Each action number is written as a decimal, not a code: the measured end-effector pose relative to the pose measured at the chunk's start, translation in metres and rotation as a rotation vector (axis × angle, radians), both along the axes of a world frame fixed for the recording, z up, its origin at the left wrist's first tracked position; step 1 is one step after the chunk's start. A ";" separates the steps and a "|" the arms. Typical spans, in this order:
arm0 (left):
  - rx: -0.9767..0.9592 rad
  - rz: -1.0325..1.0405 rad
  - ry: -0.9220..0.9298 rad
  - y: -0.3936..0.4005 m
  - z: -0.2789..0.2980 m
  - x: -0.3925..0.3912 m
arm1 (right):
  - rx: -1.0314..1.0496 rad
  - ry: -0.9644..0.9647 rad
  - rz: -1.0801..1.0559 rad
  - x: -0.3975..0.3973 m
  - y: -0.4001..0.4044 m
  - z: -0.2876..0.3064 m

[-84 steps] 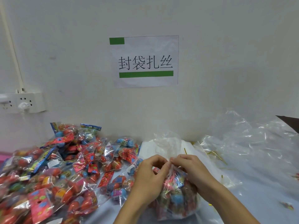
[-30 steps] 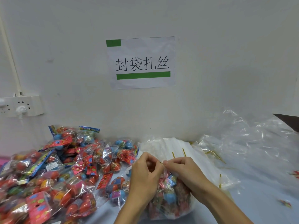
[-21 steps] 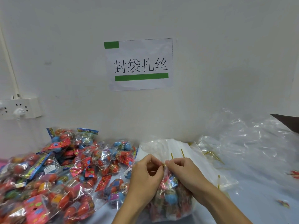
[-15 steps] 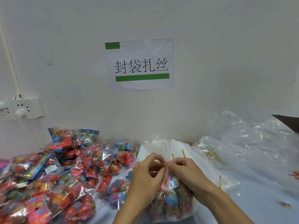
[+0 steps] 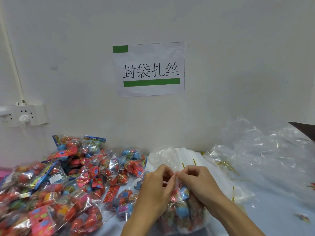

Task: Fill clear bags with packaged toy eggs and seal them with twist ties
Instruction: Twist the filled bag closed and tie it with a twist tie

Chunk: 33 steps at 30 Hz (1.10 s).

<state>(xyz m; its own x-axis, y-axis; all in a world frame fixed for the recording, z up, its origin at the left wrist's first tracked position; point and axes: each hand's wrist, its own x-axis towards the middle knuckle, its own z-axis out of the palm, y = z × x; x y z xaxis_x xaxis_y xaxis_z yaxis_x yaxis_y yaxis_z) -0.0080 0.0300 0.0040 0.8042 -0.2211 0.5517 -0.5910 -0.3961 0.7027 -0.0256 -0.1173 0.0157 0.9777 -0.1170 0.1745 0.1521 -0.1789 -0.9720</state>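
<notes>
On the counter (image 5: 272,208), egg packs (image 5: 56,186) pile at the left as stock, the filled bag (image 5: 183,212) stands near centre, and left hand (image 5: 156,189) and right hand (image 5: 201,183) pinch its gathered neck, fingers curled, apparently to twist the tie (image 5: 183,165) shut.

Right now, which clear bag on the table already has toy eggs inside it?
The clear bag pinched at its neck by both hands, left and right; the clear bags heaped to its right look empty.

Even, soft light; glare on plastic (image 5: 265,150); edges warped, sl. blurry
</notes>
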 end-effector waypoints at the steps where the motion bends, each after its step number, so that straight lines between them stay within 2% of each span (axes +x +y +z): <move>1: -0.009 0.004 0.014 0.000 0.000 0.000 | -0.014 -0.010 -0.001 0.000 0.001 0.000; 9: -0.078 0.084 0.100 -0.001 -0.002 0.001 | -0.029 -0.015 0.040 -0.001 0.001 0.001; 19: -0.204 -0.031 0.189 0.003 0.001 -0.001 | -0.027 0.120 0.056 0.002 0.001 0.000; 26: -0.127 -0.063 0.129 0.003 -0.002 0.000 | 0.019 0.083 0.061 0.002 -0.001 -0.001; 33: -0.141 -0.048 0.125 -0.001 -0.003 0.000 | 0.047 0.040 0.059 0.001 -0.004 0.001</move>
<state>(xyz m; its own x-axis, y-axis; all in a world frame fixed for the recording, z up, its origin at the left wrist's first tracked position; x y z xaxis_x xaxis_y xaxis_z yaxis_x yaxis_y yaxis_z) -0.0076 0.0291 0.0013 0.8591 -0.1883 0.4759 -0.5110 -0.2626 0.8185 -0.0246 -0.1210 0.0169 0.9891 -0.0665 0.1311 0.1221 -0.1249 -0.9846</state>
